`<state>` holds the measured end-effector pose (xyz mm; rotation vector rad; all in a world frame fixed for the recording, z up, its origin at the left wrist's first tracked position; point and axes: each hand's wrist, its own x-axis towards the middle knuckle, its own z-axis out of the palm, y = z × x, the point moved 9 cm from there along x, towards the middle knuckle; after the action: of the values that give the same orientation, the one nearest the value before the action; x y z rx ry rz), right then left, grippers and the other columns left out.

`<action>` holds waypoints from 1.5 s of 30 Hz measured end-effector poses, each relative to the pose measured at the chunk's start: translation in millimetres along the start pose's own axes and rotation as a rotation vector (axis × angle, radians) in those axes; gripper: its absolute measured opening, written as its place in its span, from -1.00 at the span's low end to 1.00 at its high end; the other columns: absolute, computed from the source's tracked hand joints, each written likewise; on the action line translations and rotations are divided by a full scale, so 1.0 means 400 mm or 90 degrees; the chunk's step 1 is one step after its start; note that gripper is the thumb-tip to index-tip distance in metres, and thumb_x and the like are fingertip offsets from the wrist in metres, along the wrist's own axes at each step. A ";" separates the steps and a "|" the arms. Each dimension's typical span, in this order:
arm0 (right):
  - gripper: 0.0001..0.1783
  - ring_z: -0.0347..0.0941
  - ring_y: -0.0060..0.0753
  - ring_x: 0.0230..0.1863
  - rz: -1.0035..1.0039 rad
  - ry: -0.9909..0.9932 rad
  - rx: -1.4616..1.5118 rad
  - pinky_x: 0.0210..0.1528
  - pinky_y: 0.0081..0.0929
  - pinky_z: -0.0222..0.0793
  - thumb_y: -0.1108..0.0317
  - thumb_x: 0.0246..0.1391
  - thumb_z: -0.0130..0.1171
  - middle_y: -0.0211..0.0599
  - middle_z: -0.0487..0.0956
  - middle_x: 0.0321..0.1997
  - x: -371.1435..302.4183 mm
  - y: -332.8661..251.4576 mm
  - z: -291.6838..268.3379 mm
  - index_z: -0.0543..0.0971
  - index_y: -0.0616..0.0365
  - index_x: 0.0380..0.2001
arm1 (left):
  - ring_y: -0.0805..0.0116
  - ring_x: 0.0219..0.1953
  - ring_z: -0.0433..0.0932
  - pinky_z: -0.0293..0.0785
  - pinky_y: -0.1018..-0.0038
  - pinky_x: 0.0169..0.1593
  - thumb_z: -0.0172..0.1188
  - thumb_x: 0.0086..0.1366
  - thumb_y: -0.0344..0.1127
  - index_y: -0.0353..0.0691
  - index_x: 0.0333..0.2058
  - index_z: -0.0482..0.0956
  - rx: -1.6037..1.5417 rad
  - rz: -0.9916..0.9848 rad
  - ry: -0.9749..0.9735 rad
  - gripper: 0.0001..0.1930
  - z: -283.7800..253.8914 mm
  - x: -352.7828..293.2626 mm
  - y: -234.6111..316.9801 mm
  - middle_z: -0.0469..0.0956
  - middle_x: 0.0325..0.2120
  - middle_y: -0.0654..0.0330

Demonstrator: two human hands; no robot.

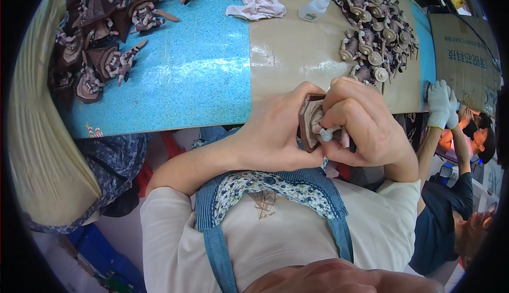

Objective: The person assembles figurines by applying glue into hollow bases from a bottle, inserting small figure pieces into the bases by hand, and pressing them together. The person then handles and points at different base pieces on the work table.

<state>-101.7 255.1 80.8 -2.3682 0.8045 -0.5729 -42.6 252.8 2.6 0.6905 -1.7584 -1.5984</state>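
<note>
I hold a small brown figurine (314,119) over the table's near edge, between both hands. My left hand (275,128) is closed round its dark brown pointed hat or base; which of the two I cannot tell. The fingers of my right hand (368,123) are bent and pressed on the figurine's body, hiding much of it. A small pale grey knob-like part (326,134) shows between the hands. Finished-looking figurines with brown pointed hats (98,12) lie in a group at the far left.
At the right lies a pile of small figures with round tan hats (376,28). A white squeeze bottle (314,10) and a crumpled white cloth (256,1) lie at the back of the table (201,70). A co-worker's gloved hands (440,102) are at the right end.
</note>
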 end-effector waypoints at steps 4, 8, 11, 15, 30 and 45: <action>-0.63 0.34 -0.09 -0.42 -0.006 0.031 0.049 -0.39 -0.30 0.28 0.60 -0.39 0.22 -0.16 0.33 -0.40 -0.004 0.009 -0.004 0.37 0.23 -0.39 | 0.08 -0.31 0.61 0.51 0.34 -0.21 0.41 -0.13 -0.32 -0.33 -0.05 0.32 -0.094 -0.001 0.011 -0.36 0.006 0.000 -0.024 0.55 -0.34 -0.02; -0.64 0.35 -0.06 -0.37 0.022 0.027 0.062 -0.34 -0.29 0.30 0.59 -0.31 0.23 -0.14 0.35 -0.37 -0.015 0.029 -0.009 0.39 0.22 -0.34 | 0.14 -0.29 0.62 0.51 0.39 -0.20 0.42 -0.10 -0.31 -0.33 -0.02 0.31 -0.131 0.020 0.008 -0.34 0.009 0.012 -0.033 0.55 -0.32 0.00; -0.62 0.37 -0.12 -0.36 0.039 0.036 0.076 -0.34 -0.32 0.31 0.55 -0.24 0.32 -0.14 0.42 -0.35 -0.013 0.045 -0.033 0.42 0.19 -0.29 | 0.12 -0.28 0.63 0.53 0.37 -0.20 0.43 -0.09 -0.30 -0.33 -0.02 0.30 -0.076 0.052 0.033 -0.33 -0.004 0.018 -0.008 0.57 -0.31 -0.01; -0.64 0.37 -0.10 -0.36 0.091 0.074 0.041 -0.33 -0.32 0.30 0.56 -0.21 0.28 -0.13 0.39 -0.36 -0.036 0.048 -0.024 0.39 0.22 -0.29 | 0.04 -0.32 0.64 0.55 0.30 -0.26 0.43 -0.08 -0.27 -0.33 -0.03 0.31 0.066 0.037 0.090 -0.35 -0.020 0.019 0.010 0.58 -0.32 -0.01; -0.56 0.39 -0.08 -0.20 0.087 0.058 0.109 -0.14 -0.33 0.33 0.57 -0.11 0.22 -0.12 0.39 -0.21 -0.028 0.072 -0.019 0.41 0.25 -0.08 | 0.49 -0.13 0.50 0.48 0.46 -0.08 0.43 -0.08 -0.41 -0.34 0.01 0.32 -0.125 -0.136 0.029 -0.34 -0.030 0.010 -0.048 0.52 -0.17 0.17; -0.43 0.44 -0.18 -0.04 -0.001 0.223 0.019 0.03 -0.37 0.38 0.74 -0.31 0.07 -0.16 0.48 -0.11 -0.014 0.111 -0.110 0.56 0.21 -0.08 | 0.26 -0.04 0.49 0.41 0.39 0.08 0.36 -0.02 -0.38 -0.32 0.12 0.26 -0.182 -0.170 0.021 -0.29 -0.140 -0.028 -0.029 0.44 -0.04 0.05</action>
<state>-148.1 213.1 84.6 -2.2715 0.9350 -1.0121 7.0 223.7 -8.1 0.8303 -1.4187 -1.9565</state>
